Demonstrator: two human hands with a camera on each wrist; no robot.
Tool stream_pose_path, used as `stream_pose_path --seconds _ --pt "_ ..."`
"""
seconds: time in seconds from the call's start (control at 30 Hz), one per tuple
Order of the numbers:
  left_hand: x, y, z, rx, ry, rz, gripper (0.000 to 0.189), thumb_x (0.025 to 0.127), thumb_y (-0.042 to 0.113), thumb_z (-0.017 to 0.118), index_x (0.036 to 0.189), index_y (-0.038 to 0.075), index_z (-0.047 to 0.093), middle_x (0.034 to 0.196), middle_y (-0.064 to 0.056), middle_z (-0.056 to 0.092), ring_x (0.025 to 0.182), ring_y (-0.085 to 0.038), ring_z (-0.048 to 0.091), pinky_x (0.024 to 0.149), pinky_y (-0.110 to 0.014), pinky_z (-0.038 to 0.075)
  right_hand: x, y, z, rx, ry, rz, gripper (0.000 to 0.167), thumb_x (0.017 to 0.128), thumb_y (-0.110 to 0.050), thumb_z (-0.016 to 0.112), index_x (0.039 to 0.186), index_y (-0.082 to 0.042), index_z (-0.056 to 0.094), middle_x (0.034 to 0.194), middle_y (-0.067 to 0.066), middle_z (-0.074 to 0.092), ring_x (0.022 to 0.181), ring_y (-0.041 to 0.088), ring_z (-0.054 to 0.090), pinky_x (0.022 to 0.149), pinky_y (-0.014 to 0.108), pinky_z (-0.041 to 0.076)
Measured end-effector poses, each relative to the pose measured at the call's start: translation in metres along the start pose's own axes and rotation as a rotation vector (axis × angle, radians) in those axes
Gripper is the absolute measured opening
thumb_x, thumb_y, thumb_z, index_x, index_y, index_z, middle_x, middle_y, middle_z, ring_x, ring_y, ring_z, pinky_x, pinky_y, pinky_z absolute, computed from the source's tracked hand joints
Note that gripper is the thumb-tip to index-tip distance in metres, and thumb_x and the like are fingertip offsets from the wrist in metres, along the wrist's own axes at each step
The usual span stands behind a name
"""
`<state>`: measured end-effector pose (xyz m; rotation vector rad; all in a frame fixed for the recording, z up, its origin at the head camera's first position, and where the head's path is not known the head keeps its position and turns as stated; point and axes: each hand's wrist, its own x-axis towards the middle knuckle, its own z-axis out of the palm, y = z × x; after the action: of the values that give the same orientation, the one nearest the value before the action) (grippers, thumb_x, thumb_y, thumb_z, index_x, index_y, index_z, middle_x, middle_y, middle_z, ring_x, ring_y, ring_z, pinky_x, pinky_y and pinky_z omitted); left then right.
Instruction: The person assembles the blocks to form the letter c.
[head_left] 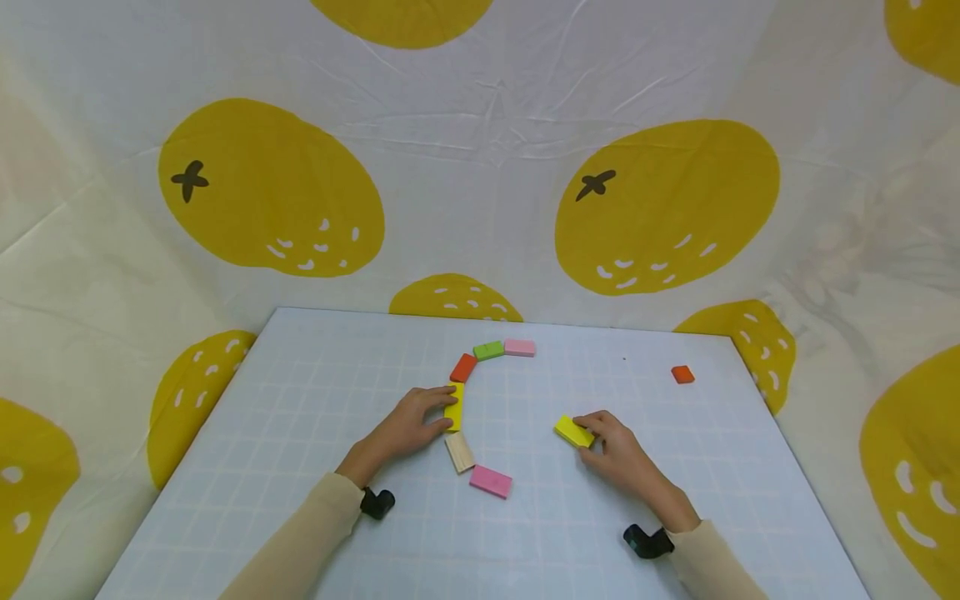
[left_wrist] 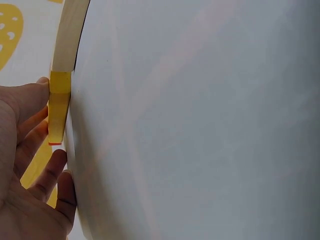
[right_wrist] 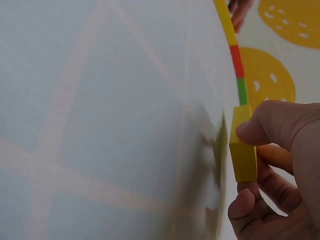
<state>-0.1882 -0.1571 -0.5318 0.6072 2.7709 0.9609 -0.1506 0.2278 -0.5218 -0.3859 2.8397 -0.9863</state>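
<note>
A curved row of flat blocks lies on the table. Its yellow block (head_left: 454, 410) is between the thumb and fingers of my left hand (head_left: 405, 425), seen also in the left wrist view, where the thumb presses the side of that yellow block (left_wrist: 59, 107). Below it in the row come a plain wooden block (head_left: 460, 452) and a pink block (head_left: 491, 482); above it, a red block (head_left: 463, 367), a green block (head_left: 489, 350) and a light pink block (head_left: 520, 347). To the right of the row, my right hand (head_left: 621, 458) pinches a second yellow block (head_left: 571, 431), tilted in the right wrist view.
An orange-red block (head_left: 682, 375) lies alone near the far right of the white gridded table (head_left: 300, 375). A hanging cloth (head_left: 465, 192) with yellow fruit prints surrounds the back and sides. Each wrist wears a small black camera (head_left: 377, 503).
</note>
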Motion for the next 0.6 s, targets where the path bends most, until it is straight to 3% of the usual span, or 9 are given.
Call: stream_pose_path --seconds 0.2,0.6 --pt "0.001 0.0 0.001 0.005 0.0 -0.015 0.045 0.098 0.027 0.073 0.14 0.016 0.065 0.154 0.002 0.055 0.135 -0.028 0.053 0.114 -0.049 0.044 -0.007 -0.006 0.006 0.021 -0.032 -0.06 0.045 0.087 -0.002 0.076 0.13 -0.004 0.068 0.121 0.007 0.064 0.101 0.016 0.058 0.079 0.025 0.053" --pt "0.001 -0.001 0.001 0.002 0.006 0.004 0.044 0.098 0.027 0.072 0.139 0.015 0.065 0.154 0.002 0.055 0.135 -0.028 0.053 0.114 -0.049 0.044 -0.016 -0.017 0.014 0.023 -0.127 -0.124 0.043 0.088 -0.001 0.073 0.131 -0.005 0.068 0.122 0.002 0.064 0.11 0.017 0.061 0.099 0.039 0.057"
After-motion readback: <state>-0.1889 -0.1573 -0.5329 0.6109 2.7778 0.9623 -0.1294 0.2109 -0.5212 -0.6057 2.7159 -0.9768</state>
